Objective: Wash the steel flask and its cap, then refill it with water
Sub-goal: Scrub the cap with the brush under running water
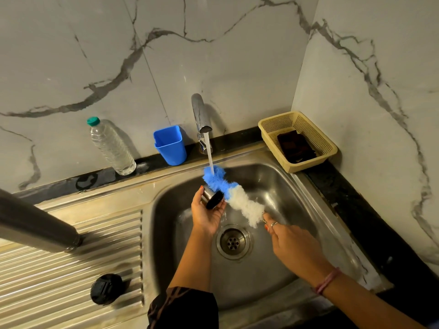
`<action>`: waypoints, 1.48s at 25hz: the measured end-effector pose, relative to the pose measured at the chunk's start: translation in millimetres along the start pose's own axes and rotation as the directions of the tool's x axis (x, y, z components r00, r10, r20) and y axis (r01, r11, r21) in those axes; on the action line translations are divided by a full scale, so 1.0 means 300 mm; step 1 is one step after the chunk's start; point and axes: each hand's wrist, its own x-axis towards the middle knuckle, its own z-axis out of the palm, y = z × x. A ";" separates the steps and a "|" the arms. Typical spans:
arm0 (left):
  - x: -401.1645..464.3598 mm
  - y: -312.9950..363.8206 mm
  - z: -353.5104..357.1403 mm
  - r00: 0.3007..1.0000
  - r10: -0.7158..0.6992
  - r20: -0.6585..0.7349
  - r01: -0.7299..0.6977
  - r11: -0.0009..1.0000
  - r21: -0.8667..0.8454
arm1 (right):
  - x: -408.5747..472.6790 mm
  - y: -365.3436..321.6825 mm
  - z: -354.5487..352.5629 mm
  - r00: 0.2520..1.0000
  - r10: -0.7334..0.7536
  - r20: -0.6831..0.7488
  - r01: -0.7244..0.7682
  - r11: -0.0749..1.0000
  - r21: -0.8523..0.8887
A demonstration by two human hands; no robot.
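Over the steel sink [273,176], my left hand [205,216] grips a small steel cap [212,198] with a black inside, tilted on its side. My right hand [293,244] holds the handle of a bottle brush [238,198] with blue and white bristles. The brush's blue end lies against the cap, under the water running from the tap [201,113]. On the ribbed drainboard [114,224] at the left is the tall steel flask [35,224]. A black round lid [106,289] rests on the drainboard nearer me.
A clear plastic water bottle [111,148] with a green top and a blue plastic cup [171,146] stand on the ledge behind the sink. A beige basket [268,122] holding a dark scrubber sits in the right corner. The drain [234,242] lies between my hands.
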 end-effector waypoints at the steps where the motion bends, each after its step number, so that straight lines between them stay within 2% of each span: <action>1: 0.003 -0.001 0.002 1.000 0.009 0.006 -0.009 1.000 0.029 | 0.006 0.001 -0.001 1.000 0.008 -0.001 -0.008 1.000 -0.008; 4: 0.012 -0.006 -0.001 0.999 0.023 0.022 -0.025 0.997 0.068 | 0.016 0.003 -0.004 1.000 0.012 0.015 -0.011 1.000 -0.022; 10: 0.008 -0.001 -0.026 0.999 -0.003 -0.054 0.002 1.000 -0.017 | 0.008 -0.004 0.000 1.000 0.013 0.021 -0.011 0.997 -0.078; 13: -0.008 -0.001 -0.014 0.999 0.029 -0.031 -0.029 1.000 0.004 | -0.005 -0.026 0.002 0.999 -0.037 0.022 0.039 0.995 -0.094; 16: -0.008 -0.007 -0.009 0.999 0.053 -0.006 -0.053 0.998 0.031 | 0.014 -0.018 -0.002 0.999 0.005 0.033 -0.001 0.995 -0.101; 22: 0.003 0.008 -0.019 0.998 0.007 -0.056 -0.008 1.000 -0.006 | 0.007 -0.022 -0.010 1.000 -0.008 0.028 0.011 0.995 -0.095; 26: -0.014 0.007 0.003 1.000 0.025 0.007 -0.025 1.000 0.003 | 0.015 -0.033 -0.024 1.000 -0.019 0.024 0.022 0.993 -0.115; 28: -0.022 0.010 0.011 0.998 0.054 0.015 -0.055 0.998 0.038 | 0.005 -0.052 -0.029 0.998 -0.052 0.022 0.054 0.992 -0.111; 32: -0.015 0.018 0.004 1.000 0.025 -0.011 -0.025 0.997 0.069 | 0.039 -0.034 -0.040 1.000 -0.008 0.018 0.010 0.992 -0.124; 35: -0.008 0.031 0.001 1.000 0.017 0.004 -0.017 1.000 -0.027 | 0.020 -0.049 -0.045 0.999 -0.032 0.014 0.033 0.995 -0.091; 37: -0.008 0.038 0.007 0.999 0.033 0.034 -0.032 0.999 -0.030 | 0.022 -0.044 -0.049 1.000 -0.019 0.019 0.020 0.996 -0.089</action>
